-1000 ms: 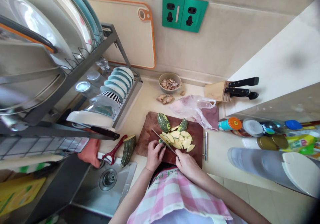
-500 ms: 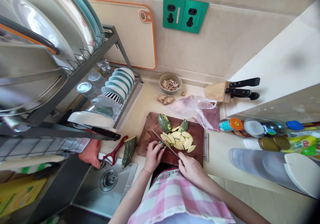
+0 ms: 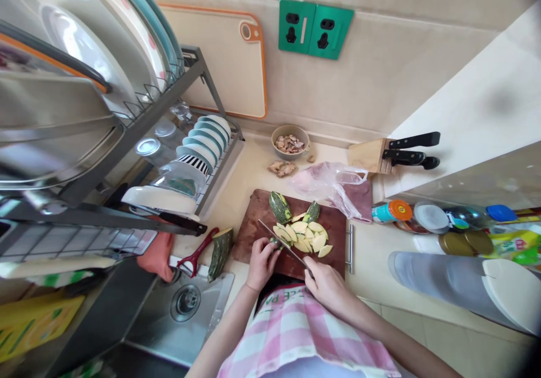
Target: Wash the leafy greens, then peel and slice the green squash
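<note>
Lower centre: the right hand (image 3: 323, 279), fingers wrapped, grips the knife (image 3: 285, 247); the left hand (image 3: 261, 262), fingers curled, pinches a zucchini piece (image 3: 274, 241), tips best tucked back.

Your knife (image 3: 286, 247) points toward ten o'clock; beside it, pale zucchini slices (image 3: 305, 236) lie heaped, green-skinned chunks (image 3: 280, 207) at their eleven and one.

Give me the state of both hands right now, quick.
Left hand: closed on a green-skinned squash piece, mostly hidden.
Right hand: closed, holding the knife.
</note>
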Demonstrator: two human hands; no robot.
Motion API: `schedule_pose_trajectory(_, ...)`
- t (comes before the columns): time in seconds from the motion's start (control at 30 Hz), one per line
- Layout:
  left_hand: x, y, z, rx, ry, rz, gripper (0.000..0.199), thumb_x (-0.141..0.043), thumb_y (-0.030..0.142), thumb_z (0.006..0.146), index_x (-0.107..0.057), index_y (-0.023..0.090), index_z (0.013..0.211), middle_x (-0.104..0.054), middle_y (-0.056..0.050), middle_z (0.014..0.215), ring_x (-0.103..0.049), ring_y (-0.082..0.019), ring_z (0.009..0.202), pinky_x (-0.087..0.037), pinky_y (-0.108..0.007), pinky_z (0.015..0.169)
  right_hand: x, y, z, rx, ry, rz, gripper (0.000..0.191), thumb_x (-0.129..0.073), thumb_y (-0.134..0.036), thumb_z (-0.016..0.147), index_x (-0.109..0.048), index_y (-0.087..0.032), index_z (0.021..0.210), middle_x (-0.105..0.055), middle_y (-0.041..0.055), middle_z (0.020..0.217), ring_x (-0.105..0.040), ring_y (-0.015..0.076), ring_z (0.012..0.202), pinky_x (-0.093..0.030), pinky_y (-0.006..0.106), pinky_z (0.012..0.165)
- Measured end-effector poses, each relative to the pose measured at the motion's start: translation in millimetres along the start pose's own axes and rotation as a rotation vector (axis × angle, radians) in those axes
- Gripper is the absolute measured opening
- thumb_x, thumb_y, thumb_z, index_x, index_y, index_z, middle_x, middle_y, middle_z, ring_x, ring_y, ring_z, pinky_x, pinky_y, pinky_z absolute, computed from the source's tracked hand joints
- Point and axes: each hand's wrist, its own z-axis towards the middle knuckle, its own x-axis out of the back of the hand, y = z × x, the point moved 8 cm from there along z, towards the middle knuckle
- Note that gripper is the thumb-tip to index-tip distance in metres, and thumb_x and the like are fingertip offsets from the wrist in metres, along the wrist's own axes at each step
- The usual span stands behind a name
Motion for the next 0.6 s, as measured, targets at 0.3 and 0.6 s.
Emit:
schedule_pose_trajectory(0.3, 3.2, -3.6, -3.9, -0.007, -0.032, -0.020, 0.019, -0.051, 0.028, 0.084, -0.060, 0.021, 0.099, -0.051, -0.008, 0.101, -0.051, -0.021, 0.097, -0.048, -0.036, 0.083, -26.0, 11.1, 17.8, -0.049, -0.037, 0.079, 0.018, -0.036, -0.019, 0.085, -0.052, -0.019, 0.092, -0.063, 0.0027, 0.073, -0.059, 0.0140, 0.067, -0.030, 0.022, 0.058)
schedule_pose_trajectory(0.6, 2.5, -1.7, -1.9, -0.035, -0.055, -0.015, 0.018, -0.052, 0.026, 0.084, -0.059, 0.022, 0.100, -0.051, -0.008, 0.102, -0.051, -0.020, 0.097, -0.047, -0.035, 0.084, 0.1, 8.1, -10.9, 0.001, -0.044, 0.031, 0.018, -0.034, -0.020, 0.086, -0.051, -0.020, 0.092, -0.063, 0.0016, 0.071, -0.058, 0.0136, 0.064, -0.027, 0.022, 0.056)
